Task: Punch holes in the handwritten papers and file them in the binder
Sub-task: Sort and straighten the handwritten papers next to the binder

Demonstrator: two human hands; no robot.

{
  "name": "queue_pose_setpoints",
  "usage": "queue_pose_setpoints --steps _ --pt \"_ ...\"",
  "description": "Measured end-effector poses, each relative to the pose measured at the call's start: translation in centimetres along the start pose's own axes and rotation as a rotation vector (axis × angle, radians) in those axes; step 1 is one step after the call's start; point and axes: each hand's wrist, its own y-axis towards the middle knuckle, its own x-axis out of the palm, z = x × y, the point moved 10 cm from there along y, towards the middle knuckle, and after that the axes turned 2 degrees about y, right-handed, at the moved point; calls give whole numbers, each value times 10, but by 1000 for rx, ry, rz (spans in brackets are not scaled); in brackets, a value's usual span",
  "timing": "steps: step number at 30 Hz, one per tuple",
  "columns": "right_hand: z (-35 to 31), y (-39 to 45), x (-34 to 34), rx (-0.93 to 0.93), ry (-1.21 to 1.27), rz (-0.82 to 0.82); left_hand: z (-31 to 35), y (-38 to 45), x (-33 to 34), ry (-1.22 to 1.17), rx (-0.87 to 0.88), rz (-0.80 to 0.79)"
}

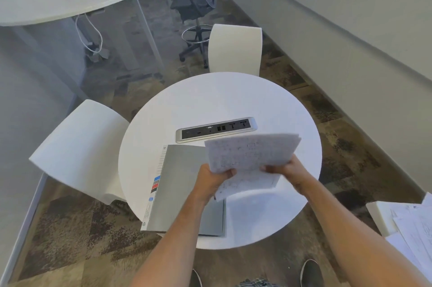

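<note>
A stack of handwritten papers (251, 152) is held in the air above the round white table (210, 99), tilted up toward me. My left hand (214, 175) grips its near left corner and my right hand (288, 168) grips its near right edge. Another sheet (247, 185) hangs lower under the stack, between my hands. Beneath them a closed grey binder (180, 183) lies flat on the table, its spine with coloured labels turned to the left. No hole punch is in view.
A silver power and port strip (216, 129) is set into the table's middle. White chairs stand at the left (79, 151) and far side (235, 49). More loose papers (413, 228) lie on a white seat at the right. A black office chair (196, 3) stands behind.
</note>
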Motion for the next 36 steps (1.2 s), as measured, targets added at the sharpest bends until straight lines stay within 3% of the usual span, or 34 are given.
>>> queue_pose_setpoints --steps 7,15,20,36 --pt "28 -13 5 57 -16 -36 -40 -8 2 30 -84 -36" --pt "71 -17 8 185 89 -16 -54 -7 3 -199 -202 -44" --pt "95 -20 3 260 102 109 -68 -8 13 -243 -248 -32" --pt "127 7 -19 313 -412 236 -103 14 -10 233 -322 200"
